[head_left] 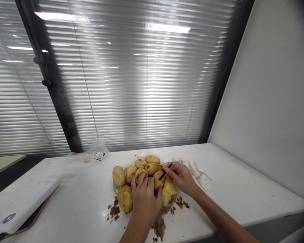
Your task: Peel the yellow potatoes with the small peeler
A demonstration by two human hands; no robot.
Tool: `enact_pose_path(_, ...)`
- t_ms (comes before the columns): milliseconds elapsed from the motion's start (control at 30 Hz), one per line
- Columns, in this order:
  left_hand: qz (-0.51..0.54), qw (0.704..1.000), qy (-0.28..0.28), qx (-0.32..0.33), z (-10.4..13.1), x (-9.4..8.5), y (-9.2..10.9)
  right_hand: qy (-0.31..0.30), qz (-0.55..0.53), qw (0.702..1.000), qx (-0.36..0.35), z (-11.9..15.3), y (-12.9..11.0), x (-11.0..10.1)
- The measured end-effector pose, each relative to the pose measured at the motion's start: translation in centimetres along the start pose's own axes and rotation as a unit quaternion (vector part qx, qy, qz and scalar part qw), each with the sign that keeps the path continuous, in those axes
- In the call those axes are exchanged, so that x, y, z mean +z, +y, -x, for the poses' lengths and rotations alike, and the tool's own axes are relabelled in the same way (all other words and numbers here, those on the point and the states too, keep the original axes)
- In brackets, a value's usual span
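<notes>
Several partly peeled potatoes (152, 168) lie in a heap on the white table, with brown patches of skin on some. My left hand (146, 195) is over the front of the heap, its fingers curled down round a potato (141, 172) that it mostly covers. Pinched between the thumb and fingers of my right hand (181, 175) is a thin black strip-like tool (165, 172). The tool's lower end meets or hangs just above another potato (158, 182); which of the two I cannot tell. A large potato (170, 192) sits below my right hand.
Brown peel scraps (115, 210) litter the white table (83, 206). A clear plastic bag (87, 156) with a label lies at the back left, and crumpled white plastic (199, 173) at the right. A white flat device (27, 202) stands at the left edge. Blinds and a wall border the table.
</notes>
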State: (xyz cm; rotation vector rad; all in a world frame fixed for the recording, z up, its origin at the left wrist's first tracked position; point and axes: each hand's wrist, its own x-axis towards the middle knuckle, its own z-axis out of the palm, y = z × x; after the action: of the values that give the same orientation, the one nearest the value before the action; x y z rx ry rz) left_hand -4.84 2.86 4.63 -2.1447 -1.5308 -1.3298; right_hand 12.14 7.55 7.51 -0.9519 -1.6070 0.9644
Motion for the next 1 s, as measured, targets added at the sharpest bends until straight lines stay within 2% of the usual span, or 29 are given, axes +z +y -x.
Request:
enact_pose_path(233,-0.025,0.999,-0.008,-0.03,-0.2,0.2,0.4,0.021,-0.039,0.999,0.021,0.0,0.5,0.2)
enact_pose_path(400,-0.046,0.998,-0.024,-0.024,-0.4,0.2,0.5,0.003,-0.022,0.999,0.029,0.0,0.6,0.3)
enact_pose_path(600,-0.063,0.997,-0.029,-0.027,-0.6,0.3,0.8,0.068,0.003,0.998,-0.007,-0.8,0.9,-0.1)
enact_pose_path(733,-0.065,0.997,-0.027,-0.017,-0.5,0.3,0.8,0.028,-0.001,1.0,-0.003,-0.5,1.2,0.0)
enact_pose_path(900,-0.066,0.997,-0.026,-0.017,-0.7,0.2,0.8,0.077,0.028,0.996,-0.036,-0.5,1.3,0.1)
enact_pose_path(1000,-0.065,0.997,-0.025,-0.024,-0.6,0.1,0.9,0.066,0.013,0.997,-0.024,-0.7,1.3,-0.1)
